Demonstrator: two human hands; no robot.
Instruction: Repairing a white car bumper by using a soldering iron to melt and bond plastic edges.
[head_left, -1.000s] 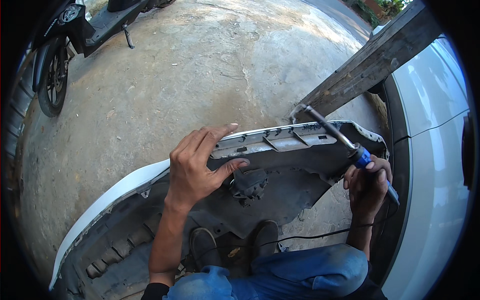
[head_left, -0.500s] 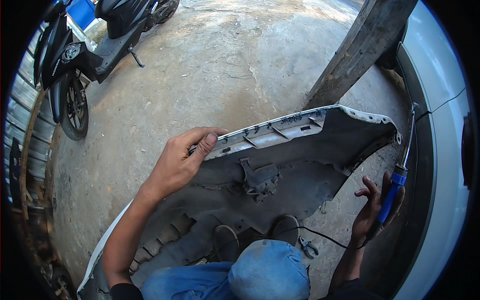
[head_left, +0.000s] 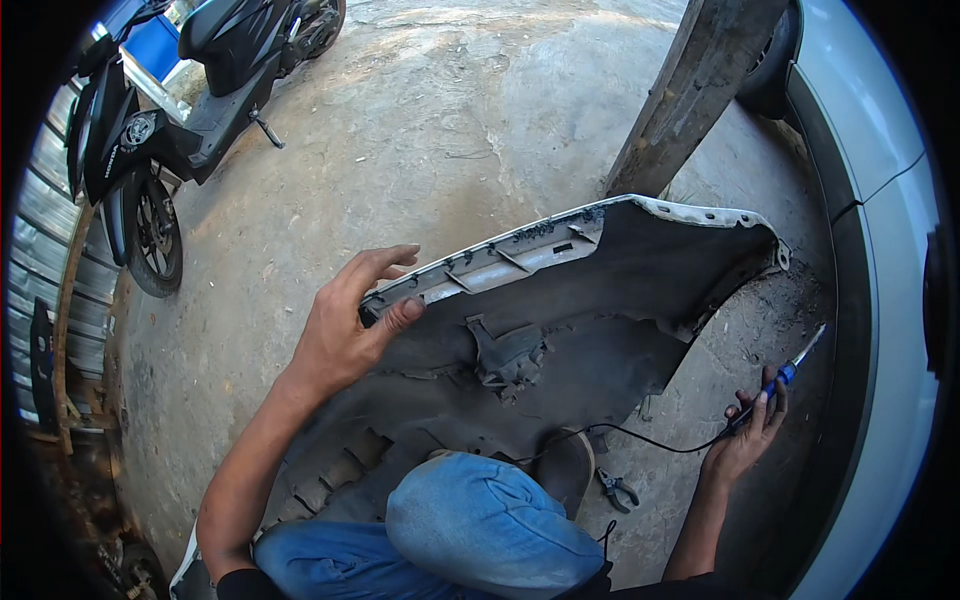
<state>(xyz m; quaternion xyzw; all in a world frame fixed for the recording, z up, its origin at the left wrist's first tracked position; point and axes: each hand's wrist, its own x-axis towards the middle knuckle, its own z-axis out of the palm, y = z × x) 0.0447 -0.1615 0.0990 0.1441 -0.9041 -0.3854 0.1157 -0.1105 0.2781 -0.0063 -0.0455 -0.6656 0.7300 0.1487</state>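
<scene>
A large car bumper [head_left: 580,340] leans across my lap and legs, its dark inner side toward me and its white ribbed edge uppermost. My left hand [head_left: 345,325] straddles that edge, thumb on the inner side and fingers over the outer side. The grip looks loose, with thumb and forefinger spread apart. Off the bumper's right end, my right hand [head_left: 750,430] holds a soldering iron [head_left: 787,374] by its blue handle. The metal tip points up and away, apart from the bumper. A black cord [head_left: 650,440] runs from the iron back toward my legs.
Pliers [head_left: 618,490] lie on the concrete floor [head_left: 400,150] beside my shoe [head_left: 565,470]. A light-coloured car [head_left: 905,300] stands close on the right. A wooden post [head_left: 695,95] rises beyond the bumper, and a black scooter [head_left: 150,140] is parked at the far left.
The soldering iron has swung from nearly upright to tilted and lower, with my right fingers now closed round it. My left thumb and forefinger have spread apart. My knee has shifted left.
</scene>
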